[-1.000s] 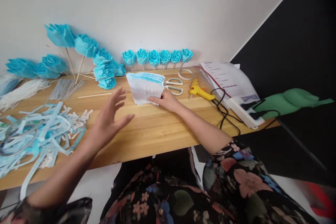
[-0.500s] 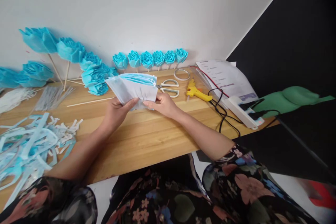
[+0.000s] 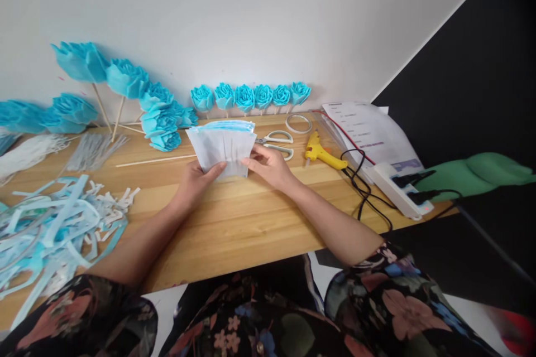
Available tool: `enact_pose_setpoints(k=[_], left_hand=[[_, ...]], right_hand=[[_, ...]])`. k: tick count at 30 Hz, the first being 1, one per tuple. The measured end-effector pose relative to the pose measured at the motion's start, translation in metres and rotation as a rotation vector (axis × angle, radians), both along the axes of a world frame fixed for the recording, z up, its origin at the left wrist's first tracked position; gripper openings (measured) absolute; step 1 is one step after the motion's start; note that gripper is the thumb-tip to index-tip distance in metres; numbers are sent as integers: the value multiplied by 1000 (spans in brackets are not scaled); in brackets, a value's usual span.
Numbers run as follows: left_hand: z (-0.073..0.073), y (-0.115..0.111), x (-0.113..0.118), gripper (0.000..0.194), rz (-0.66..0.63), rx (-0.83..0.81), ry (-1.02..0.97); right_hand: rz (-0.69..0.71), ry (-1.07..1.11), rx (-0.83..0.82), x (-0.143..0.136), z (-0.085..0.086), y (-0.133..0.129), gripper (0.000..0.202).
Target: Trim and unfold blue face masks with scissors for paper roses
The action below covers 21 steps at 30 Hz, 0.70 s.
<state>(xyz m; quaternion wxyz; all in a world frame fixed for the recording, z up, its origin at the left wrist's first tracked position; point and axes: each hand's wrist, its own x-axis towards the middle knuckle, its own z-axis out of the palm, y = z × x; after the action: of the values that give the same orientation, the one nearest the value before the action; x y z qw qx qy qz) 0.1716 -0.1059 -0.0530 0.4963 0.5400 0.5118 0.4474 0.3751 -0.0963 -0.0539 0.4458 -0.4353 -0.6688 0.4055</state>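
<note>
A stack of thin sheets (image 3: 226,148), white on the side facing me and blue along the top edges, is held upright above the wooden table (image 3: 234,228). My left hand (image 3: 196,181) grips its lower left part, thumb on the white face. At its right edge my right hand (image 3: 270,166) pinches it, thumb in front and fingers partly hidden behind. Scissors with white handles (image 3: 281,137) lie just behind my right hand. A thin wooden stick (image 3: 154,160) lies to the left of the stack.
Blue flowers on sticks (image 3: 244,99) line the wall, with larger ones (image 3: 128,78) at left. Cut strips (image 3: 62,223) pile up at left front. At right are a tape roll (image 3: 298,123), yellow glue gun (image 3: 324,153), papers (image 3: 372,134), power strip (image 3: 400,192) and green object (image 3: 481,175).
The fanned top edges of the stack have come closer together, and its white face is now flatter and more squarely toward me. The whole view has shifted slightly, with both hands still holding on.
</note>
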Motion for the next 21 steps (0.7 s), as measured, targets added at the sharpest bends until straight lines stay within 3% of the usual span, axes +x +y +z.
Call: enact_pose_setpoints(k=[3, 10, 16, 21], left_hand=[[1, -1, -1, 56, -6, -47, -29], [-3, 0, -1, 58, -17, -89, -130], [-10, 7, -5, 59, 9, -10, -204], [-9, 6, -4, 53, 29, -94, -204]], right_hand=[[-10, -9, 15, -1, -3, 0, 29], [-43, -63, -29, -3, -1, -3, 37], [-51, -34, -62, -3, -6, -1, 36], [5, 28, -100, -4, -5, -2, 34]])
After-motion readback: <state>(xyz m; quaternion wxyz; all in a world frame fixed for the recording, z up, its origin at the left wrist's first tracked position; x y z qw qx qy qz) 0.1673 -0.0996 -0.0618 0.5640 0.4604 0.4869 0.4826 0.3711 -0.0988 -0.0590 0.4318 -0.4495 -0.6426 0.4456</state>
